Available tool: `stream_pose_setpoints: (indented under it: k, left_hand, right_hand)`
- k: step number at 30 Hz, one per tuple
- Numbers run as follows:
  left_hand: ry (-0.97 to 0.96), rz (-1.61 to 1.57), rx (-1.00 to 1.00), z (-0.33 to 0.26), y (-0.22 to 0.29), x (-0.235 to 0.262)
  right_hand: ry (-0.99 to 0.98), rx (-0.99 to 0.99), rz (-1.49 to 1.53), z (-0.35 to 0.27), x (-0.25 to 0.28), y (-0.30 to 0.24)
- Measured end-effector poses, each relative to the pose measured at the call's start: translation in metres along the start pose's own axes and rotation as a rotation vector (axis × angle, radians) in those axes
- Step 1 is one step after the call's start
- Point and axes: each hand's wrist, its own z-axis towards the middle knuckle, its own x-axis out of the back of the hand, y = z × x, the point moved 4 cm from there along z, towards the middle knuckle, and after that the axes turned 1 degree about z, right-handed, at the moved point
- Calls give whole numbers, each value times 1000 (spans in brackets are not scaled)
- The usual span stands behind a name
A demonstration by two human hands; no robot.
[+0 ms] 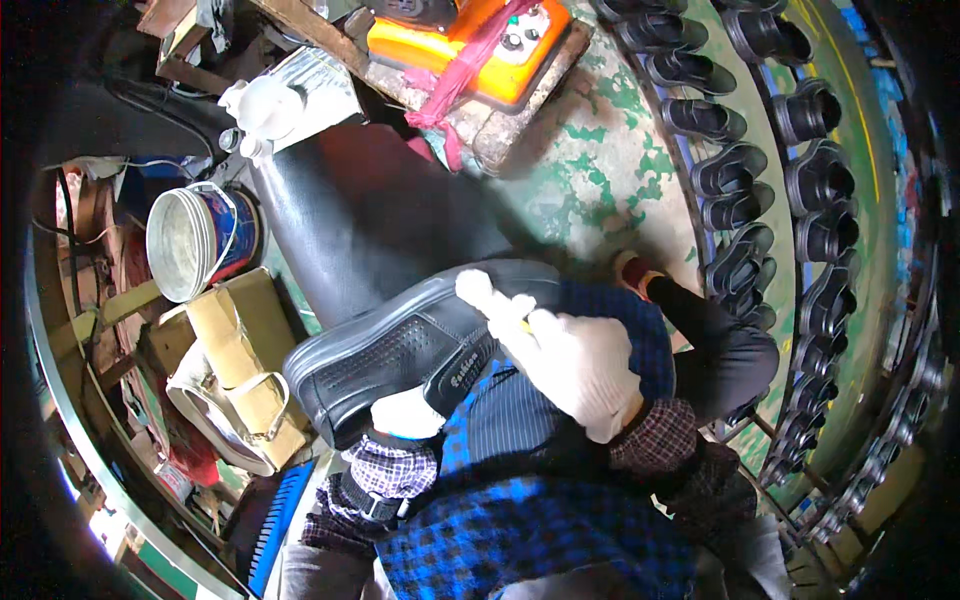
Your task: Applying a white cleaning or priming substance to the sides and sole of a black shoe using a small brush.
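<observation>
A black shoe (400, 345) with a perforated side panel and a dark strap lies tilted on its side across my lap, its thick sole edge facing away from me. My left hand (408, 413), in a white glove, grips the shoe's near left part; some of its fingers are hidden. Over the right part of the shoe is my right hand (575, 365), also white-gloved, with its fingers closed together and one stretch of white reaching to the sole edge. A small yellow bit shows between those fingers, too little to name.
Beyond the shoe stands a black padded surface (380, 220). To the left are a white bucket (180, 245) and a cardboard box (225, 325). An orange machine (470, 50) sits at the top. Racks of black shoes (735, 170) line the right.
</observation>
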Motion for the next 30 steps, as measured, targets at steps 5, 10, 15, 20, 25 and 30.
stream_pose_setpoints:
  k: [5, 10, 15, 20, 25, 30]
  left_hand:
    - [0, 643, -178, 1, 18, 24]
    - [-26, 332, -118, 3, 16, 28]
    - [-90, 834, -291, -4, 23, 28]
    - [-120, 1032, -334, -6, 26, 32]
    - [-178, 717, -232, 0, 14, 15]
    - [-57, 806, -272, -4, 9, 5]
  right_hand:
    - [-185, -166, 106, -28, -1, 23]
    - [-160, -426, 613, -42, 5, 36]
    - [-358, -500, 962, -59, -2, 33]
    - [-388, -481, 1027, -58, 1, 26]
    - [-258, -493, 835, -27, 11, 12]
    - [-189, -366, 703, -25, -17, 10]
